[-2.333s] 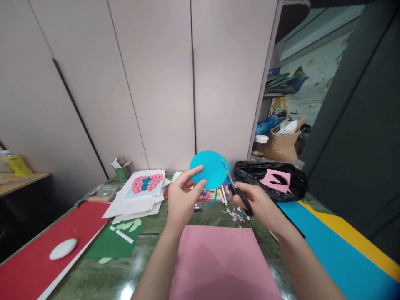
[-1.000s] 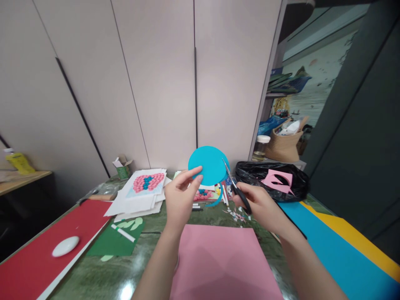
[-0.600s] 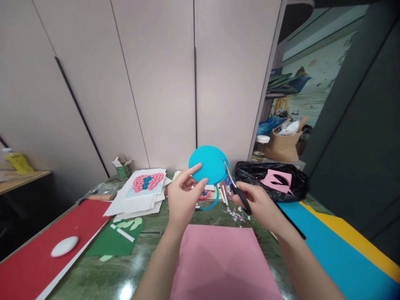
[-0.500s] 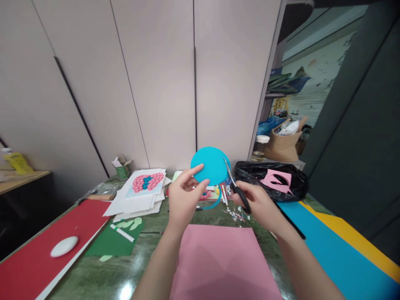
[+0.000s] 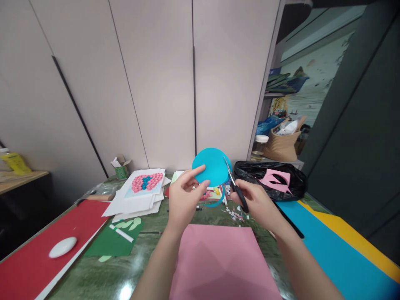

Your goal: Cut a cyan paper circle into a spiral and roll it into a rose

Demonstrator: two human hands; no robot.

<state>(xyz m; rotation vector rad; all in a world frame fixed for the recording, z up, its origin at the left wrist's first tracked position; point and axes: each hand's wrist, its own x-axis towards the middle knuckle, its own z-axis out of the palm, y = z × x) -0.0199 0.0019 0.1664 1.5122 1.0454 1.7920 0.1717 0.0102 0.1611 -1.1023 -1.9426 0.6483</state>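
Pale cabinet doors (image 5: 156,83) fill upper center, dark wall panel (image 5: 359,125) at right, green table (image 5: 106,279) along bottom, light glare lower left.

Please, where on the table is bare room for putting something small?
Bare tabletop shows nearest you, between the red sheet, green sheet and pink sheet. Further back, white sheets, paper scraps and a black bag crowd it.

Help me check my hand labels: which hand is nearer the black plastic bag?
Right. The right hand, with the scissors, appears at the lower-left edge of the black plastic bag; the left hand, holding the blue disc, is farther left.
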